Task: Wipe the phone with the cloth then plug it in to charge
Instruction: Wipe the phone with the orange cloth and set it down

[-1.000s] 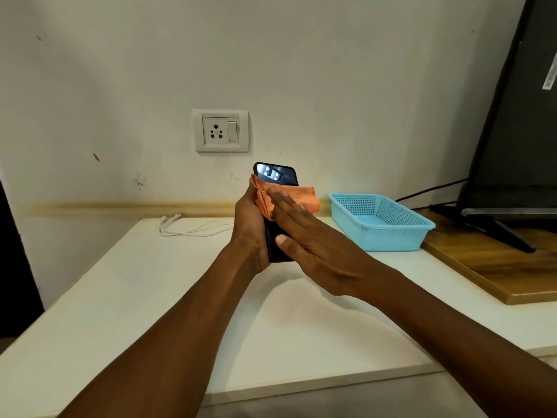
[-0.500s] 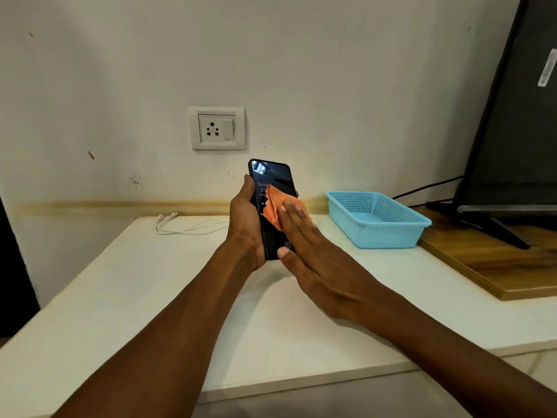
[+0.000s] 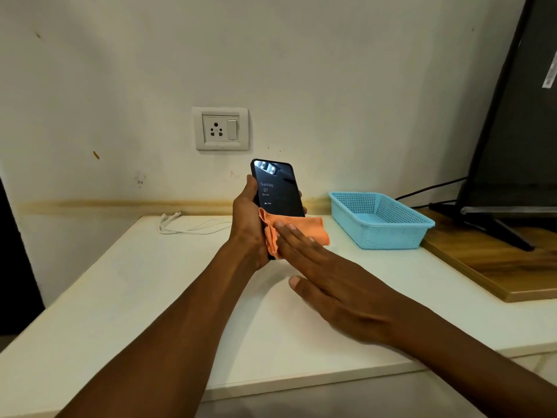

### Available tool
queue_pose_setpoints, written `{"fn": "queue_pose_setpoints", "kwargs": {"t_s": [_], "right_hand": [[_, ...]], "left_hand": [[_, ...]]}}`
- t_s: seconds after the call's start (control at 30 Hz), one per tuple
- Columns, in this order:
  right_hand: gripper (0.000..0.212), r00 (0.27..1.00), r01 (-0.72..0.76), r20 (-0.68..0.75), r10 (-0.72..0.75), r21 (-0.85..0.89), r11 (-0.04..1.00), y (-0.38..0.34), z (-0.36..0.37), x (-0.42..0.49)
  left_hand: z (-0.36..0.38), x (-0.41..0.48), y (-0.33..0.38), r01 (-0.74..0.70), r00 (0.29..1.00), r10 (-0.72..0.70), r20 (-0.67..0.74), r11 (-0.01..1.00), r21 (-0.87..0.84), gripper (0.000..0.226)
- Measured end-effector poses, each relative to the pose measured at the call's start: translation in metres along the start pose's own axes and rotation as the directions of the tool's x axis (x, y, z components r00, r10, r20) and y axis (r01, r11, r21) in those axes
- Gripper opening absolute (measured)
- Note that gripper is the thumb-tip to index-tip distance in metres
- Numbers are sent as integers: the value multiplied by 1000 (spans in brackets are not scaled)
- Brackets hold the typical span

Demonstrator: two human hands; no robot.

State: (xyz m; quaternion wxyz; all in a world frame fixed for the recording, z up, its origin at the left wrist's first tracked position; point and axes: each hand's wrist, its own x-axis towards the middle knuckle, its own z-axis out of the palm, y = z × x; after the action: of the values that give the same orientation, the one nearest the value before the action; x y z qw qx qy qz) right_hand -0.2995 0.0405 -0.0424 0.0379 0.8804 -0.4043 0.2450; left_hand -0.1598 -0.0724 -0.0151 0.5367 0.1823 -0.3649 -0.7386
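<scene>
over table: cloth on phone (lit)

Two bare forearms, sleeveless, hands without rings or watch.

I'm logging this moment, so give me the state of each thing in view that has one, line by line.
Black smartphone: upright, screen lit, gripped by left hand.
Orange cloth: pressed on the phone's lower screen by flat right hand.
White charging cable: loose on the table, unplugged.
White wall socket: nothing plugged in.
Blue plastic basket: looks empty.
Black monitor: screen dark.
</scene>
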Motion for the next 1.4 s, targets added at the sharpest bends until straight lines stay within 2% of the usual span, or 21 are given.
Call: {"fn": "queue_pose_setpoints", "kwargs": {"t_s": [0.2, 0.33, 0.4, 0.67, 0.87, 0.97, 1.07, 1.17, 1.23, 1.33, 1.4], "right_hand": [[56, 996, -90, 15, 90, 33, 995, 4, -1, -10], [57, 962, -238, 154, 224, 74, 968, 0, -4, -16], [58, 956, -266, 153, 250, 98, 959, -2, -2, -16], [57, 934, -285, 267, 236, 158, 945, -19, 2, -15], [61, 931, -201, 322, 172, 58, 978, -30, 3, -9], [61, 919, -214, 350, 182, 54, 975, -33, -1, -8], [64, 937, -206, 291, 194, 9, 979, -31, 2, -6], [72, 968, -153, 189, 168, -90, 984, -30, 4, -3], [69, 985, -133, 95, 147, -142, 981, -28, 0, 2], [63, 991, -121, 27, 128, -178, 977, -21, 0, 12], [69, 997, -71, -51, 60, -246, 967, -18, 5, 17]], "left_hand": [[3, 1, -2, 8, 1000, -7, 18, 999, -34, 75], [4, 3, -5, -2, 1000, 2, 15, 999, -48, 72], [4, 3, -4, -8, 1000, 8, 12, 999, -41, 72], [-1, 1, 0, -15, 999, 15, -39, 1000, 6, 75], [-2, 2, 2, -56, 997, 58, -43, 998, 35, 73], [-1, 0, 5, -61, 997, 64, -49, 997, 52, 74], [2, -2, 5, -37, 995, 41, -93, 998, 47, 75], [6, -3, 5, -9, 988, 9, -153, 1000, 1, 76], [7, -4, 5, -18, 980, 14, -197, 1000, -20, 75], [6, -3, 6, -40, 958, 54, -282, 998, 55, 70], [8, -6, 9, -46, 942, 75, -327, 994, 95, 67]]}}
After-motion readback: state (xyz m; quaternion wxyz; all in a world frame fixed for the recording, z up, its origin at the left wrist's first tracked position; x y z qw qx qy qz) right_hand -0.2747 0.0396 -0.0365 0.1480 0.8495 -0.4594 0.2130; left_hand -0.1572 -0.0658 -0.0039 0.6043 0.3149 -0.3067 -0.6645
